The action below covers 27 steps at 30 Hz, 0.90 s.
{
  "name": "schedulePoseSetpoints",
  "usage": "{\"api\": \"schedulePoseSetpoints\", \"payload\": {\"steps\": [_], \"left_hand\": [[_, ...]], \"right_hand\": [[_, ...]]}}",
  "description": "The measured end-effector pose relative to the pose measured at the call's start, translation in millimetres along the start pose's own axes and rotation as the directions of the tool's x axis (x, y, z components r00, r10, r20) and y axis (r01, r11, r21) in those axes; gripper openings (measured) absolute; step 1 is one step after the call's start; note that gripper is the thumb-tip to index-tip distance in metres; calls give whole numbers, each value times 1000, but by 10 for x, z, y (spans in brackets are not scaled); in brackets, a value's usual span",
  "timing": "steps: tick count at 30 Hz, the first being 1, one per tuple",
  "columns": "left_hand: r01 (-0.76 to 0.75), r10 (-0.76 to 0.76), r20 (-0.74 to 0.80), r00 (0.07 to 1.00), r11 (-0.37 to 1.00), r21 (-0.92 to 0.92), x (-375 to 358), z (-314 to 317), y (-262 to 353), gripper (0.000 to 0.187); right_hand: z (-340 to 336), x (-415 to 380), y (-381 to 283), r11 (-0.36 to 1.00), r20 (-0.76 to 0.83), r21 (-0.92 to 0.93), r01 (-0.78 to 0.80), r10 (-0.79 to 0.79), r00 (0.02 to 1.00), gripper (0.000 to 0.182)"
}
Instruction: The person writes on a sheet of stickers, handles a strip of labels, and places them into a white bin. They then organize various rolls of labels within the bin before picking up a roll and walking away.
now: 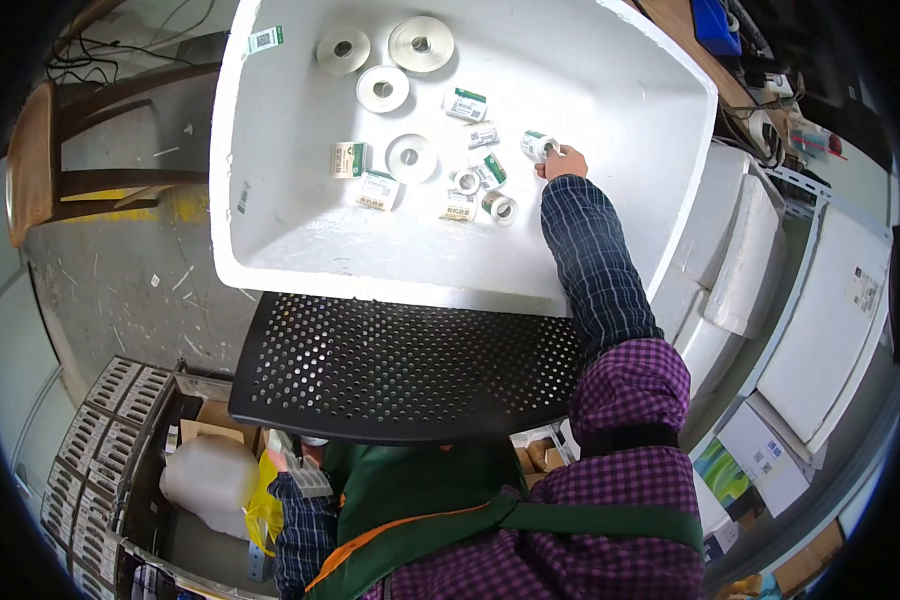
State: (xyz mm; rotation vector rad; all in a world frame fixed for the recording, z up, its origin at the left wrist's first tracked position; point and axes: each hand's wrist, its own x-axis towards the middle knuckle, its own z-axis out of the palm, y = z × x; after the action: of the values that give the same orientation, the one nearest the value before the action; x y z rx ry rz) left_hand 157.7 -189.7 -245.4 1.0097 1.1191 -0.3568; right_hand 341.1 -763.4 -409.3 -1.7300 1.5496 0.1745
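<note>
Inside a white foam box [400, 285], my right hand [564, 163] closes its fingers on the end of a small roll of labels [534, 144]. Left of it lie more small label rolls, among them a green-and-white one [466, 104] and one on its side [500, 207]. Larger rolls lie flat towards the far left, the biggest being a wide white roll [421, 45]. Low in the view, near my body, my left hand [282, 464] is partly hidden. It seems closed around a pale grey ridged object [312, 482] that I cannot make out.
A black perforated chair back [410, 370] stands between my body and the foam box. At lower left are stacked grey boxes [95, 460] and a yellow bag [263, 505]. A wooden chair [40, 165] stands at left. White boxes [820, 330] fill the right side.
</note>
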Motion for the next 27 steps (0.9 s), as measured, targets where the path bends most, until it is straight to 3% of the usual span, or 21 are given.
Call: {"api": "schedulePoseSetpoints", "payload": {"steps": [1, 2, 4, 5, 8, 10, 11, 12, 13, 14, 16, 19, 20, 23, 27], "left_hand": [[61, -61, 0, 998, 985, -160, -20, 60, 30, 40], [61, -62, 0, 998, 985, -160, -6, 63, 30, 40], [0, -1, -72, 997, 1000, -23, 28, 48, 19, 40], [0, -1, -74, 997, 1000, -22, 42, -2, 6, 40], [-103, 97, 55, 994, 987, 120, 59, -73, -15, 41], [74, -87, -62, 994, 979, -189, 45, -9, 22, 48], [76, -90, -62, 994, 979, -190, 4, 110, 62, 48], [113, -136, -150, 979, 981, -155, -53, 281, 107, 47], [153, -179, -238, 955, 981, -122, -76, 373, 121, 47], [155, -181, -237, 955, 980, -122, -9, 222, 59, 47], [74, -77, -28, 997, 992, -100, 142, -264, -78, 47], [171, -150, 103, 983, 954, -248, 111, -393, -49, 47], [145, -111, 221, 969, 978, -148, 254, -722, -125, 44], [105, -98, 66, 993, 990, -99, 196, -517, -80, 44], [111, -109, 28, 994, 990, -82, 177, -417, -76, 44]], "right_hand": [[3, -4, 5, 1000, 0, -1, -1, 1, 1000, 33], [2, -5, 4, 1000, -3, -27, 5, -5, 1000, 31], [-15, -1, -7, 999, -6, -53, 10, -10, 1000, 31], [-38, -7, -26, 990, 27, -127, -57, 61, 998, 32], [-59, -61, 2, 967, 113, -218, -135, 162, 980, 36], [-46, -85, 74, 957, 220, -252, -145, 203, 954, 43], [-11, -104, 152, 956, 219, -254, -146, 203, 954, 43], [38, -156, 219, 900, 278, -415, 132, -13, 961, 44], [77, -189, 277, 747, 370, -538, 392, -209, 905, 47], [104, -265, 252, 746, 369, -539, 391, -208, 906, 47], [152, -452, 118, 684, 544, -528, 503, -182, 819, 58], [231, -433, 44, 719, 539, -508, 474, -164, 827, 57], [248, -393, 59, 739, 528, -486, 468, -179, 830, 55], [291, -103, 242, 793, 522, -389, 469, -229, 822, 53], [215, -46, 269, 832, 477, -381, 403, -196, 857, 51]]}}
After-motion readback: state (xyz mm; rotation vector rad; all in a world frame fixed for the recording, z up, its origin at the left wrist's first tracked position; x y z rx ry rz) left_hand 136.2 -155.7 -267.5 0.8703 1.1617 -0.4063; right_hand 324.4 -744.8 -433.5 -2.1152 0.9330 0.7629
